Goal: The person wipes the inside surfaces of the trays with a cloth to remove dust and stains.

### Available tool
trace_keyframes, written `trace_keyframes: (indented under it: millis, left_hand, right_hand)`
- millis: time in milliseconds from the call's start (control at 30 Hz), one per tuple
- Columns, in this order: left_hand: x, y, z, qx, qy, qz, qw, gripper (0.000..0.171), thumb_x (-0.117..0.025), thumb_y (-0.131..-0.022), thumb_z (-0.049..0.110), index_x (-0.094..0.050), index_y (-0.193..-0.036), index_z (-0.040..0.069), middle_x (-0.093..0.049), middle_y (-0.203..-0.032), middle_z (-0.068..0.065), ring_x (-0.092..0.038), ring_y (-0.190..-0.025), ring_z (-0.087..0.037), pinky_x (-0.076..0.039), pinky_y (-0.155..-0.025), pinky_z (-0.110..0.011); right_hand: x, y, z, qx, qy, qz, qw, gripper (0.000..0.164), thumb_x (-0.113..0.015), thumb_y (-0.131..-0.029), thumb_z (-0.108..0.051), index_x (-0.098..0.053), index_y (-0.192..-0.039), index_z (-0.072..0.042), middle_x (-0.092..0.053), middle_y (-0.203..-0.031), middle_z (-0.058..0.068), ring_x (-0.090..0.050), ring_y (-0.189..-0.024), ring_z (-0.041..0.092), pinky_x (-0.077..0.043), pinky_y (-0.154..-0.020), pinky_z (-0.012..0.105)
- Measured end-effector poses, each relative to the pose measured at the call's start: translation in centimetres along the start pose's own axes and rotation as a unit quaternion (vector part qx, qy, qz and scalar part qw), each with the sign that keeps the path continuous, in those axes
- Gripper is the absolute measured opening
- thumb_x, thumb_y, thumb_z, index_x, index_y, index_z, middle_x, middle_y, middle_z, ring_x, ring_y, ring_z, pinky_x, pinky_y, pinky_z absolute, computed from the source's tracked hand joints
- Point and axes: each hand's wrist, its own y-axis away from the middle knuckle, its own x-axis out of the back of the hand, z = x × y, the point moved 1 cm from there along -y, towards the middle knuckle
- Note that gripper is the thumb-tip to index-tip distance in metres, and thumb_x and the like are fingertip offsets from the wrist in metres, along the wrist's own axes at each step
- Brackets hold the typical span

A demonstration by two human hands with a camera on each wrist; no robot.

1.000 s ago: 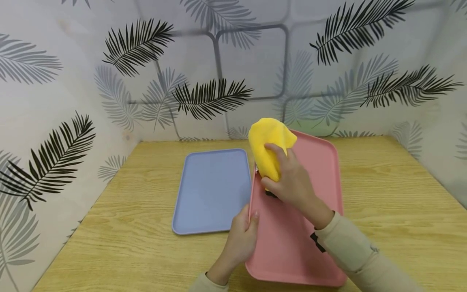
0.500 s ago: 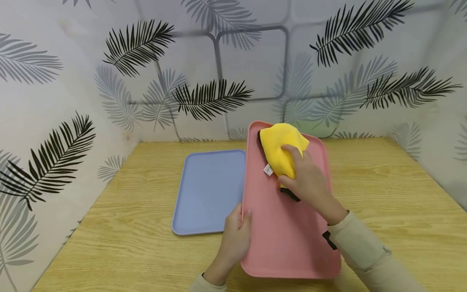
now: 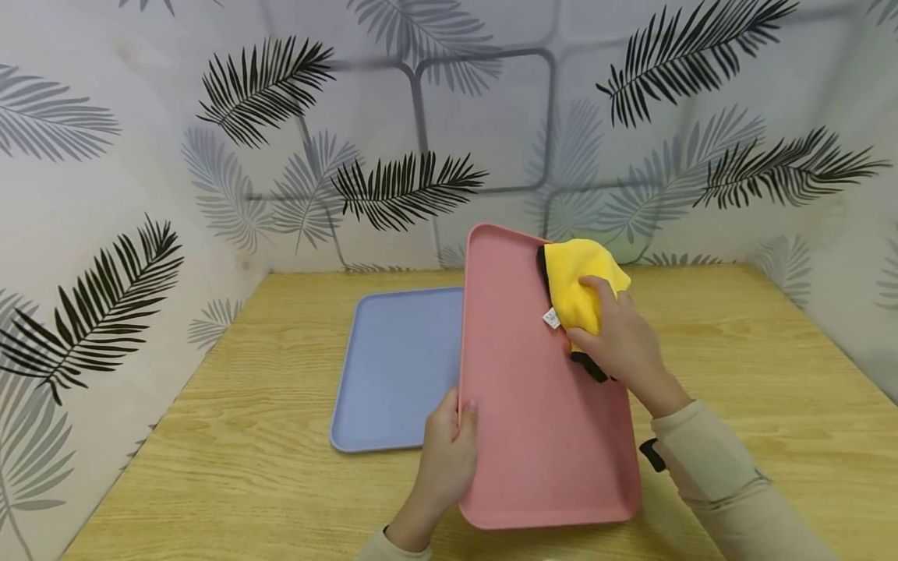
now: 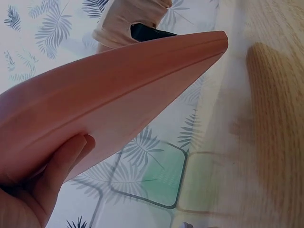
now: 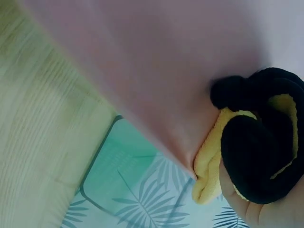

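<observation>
My left hand [image 3: 449, 456] grips the near left edge of a pink tray [image 3: 540, 436], which is raised off the table and tilted. In the left wrist view, fingers [image 4: 61, 159] wrap the edge of the tray [image 4: 118, 85], seen from the side and below. A bunched yellow cloth [image 3: 578, 273] with black edging and a small white tag is held in my right hand [image 3: 624, 343] against the tray's far right part, overlapping its right rim. The right wrist view shows the folded black edging of the cloth [image 5: 256, 156] close to the tray's surface [image 5: 166, 57].
A light blue tray [image 3: 400, 366] lies flat on the wooden table [image 3: 245, 421], left of the pink one and partly covered by it in the head view. Behind the table stands a wall [image 3: 449, 117] with a leaf pattern.
The cloth has slid with my right hand from the pink tray's far left edge across to its right edge. The tray has shifted slightly left, still in my left hand.
</observation>
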Motion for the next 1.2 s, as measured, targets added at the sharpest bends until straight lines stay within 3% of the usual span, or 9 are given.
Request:
trace_keyframes:
  millis: [233,400,700,867,1200]
  left_hand:
    - [-0.2,-0.2,0.0,-0.014,-0.008,0.003,0.9999,0.015,-0.039,-0.093,-0.002,-0.051,-0.099,-0.01,-0.054,-0.073,-0.01,-0.051,-0.063,-0.013,-0.045,-0.055,-0.026]
    - [-0.3,-0.3,0.0,-0.021,-0.015,0.006,0.9996,0.014,-0.04,-0.093,-0.002,-0.051,-0.098,-0.009,-0.053,-0.072,-0.01,-0.05,-0.063,-0.013,-0.045,-0.056,-0.026]
    - [-0.4,-0.4,-0.1,-0.003,-0.007,-0.013,0.9999,0.019,-0.038,-0.095,0.002,-0.051,-0.102,-0.008,-0.058,-0.079,-0.014,-0.056,-0.069,-0.015,-0.047,-0.06,-0.027]
    - [-0.6,-0.4,-0.1,-0.023,-0.015,-0.01,0.9996,0.022,-0.039,-0.095,0.005,-0.051,-0.108,-0.008,-0.052,-0.077,-0.009,-0.049,-0.07,-0.013,-0.043,-0.062,-0.024]
    - [-0.7,-0.3,-0.3,-0.022,0.004,-0.007,0.9997,0.024,-0.038,-0.095,0.003,-0.052,-0.112,-0.006,-0.05,-0.077,-0.005,-0.046,-0.07,-0.013,-0.041,-0.062,-0.023]
  right_hand:
    - [-0.3,0.2,-1.4,0.024,-0.016,0.027,0.999,0.06,-0.06,-0.074,-0.018,-0.035,-0.127,-0.006,-0.044,-0.084,0.02,-0.043,-0.057,0.027,-0.035,-0.048,0.035]
    - [-0.9,0.8,-3.6,0.077,-0.029,0.051,0.995,0.06,-0.064,-0.071,-0.016,-0.04,-0.125,-0.004,-0.045,-0.083,0.018,-0.042,-0.06,0.025,-0.036,-0.049,0.034]
    - [-1.9,2.4,-7.5,0.179,-0.048,0.089,0.979,0.061,-0.067,-0.066,-0.014,-0.044,-0.122,-0.007,-0.045,-0.085,0.016,-0.04,-0.055,0.02,-0.036,-0.045,0.03]
    - [-2.2,3.2,-9.0,0.223,-0.063,0.098,0.968,0.064,-0.067,-0.062,-0.013,-0.044,-0.121,-0.008,-0.046,-0.094,0.018,-0.041,-0.056,0.02,-0.037,-0.046,0.029]
    - [-2.4,4.3,-9.9,0.24,-0.054,0.09,0.965,0.065,-0.07,-0.063,-0.013,-0.043,-0.122,-0.009,-0.045,-0.099,0.02,-0.039,-0.051,0.016,-0.036,-0.044,0.025]
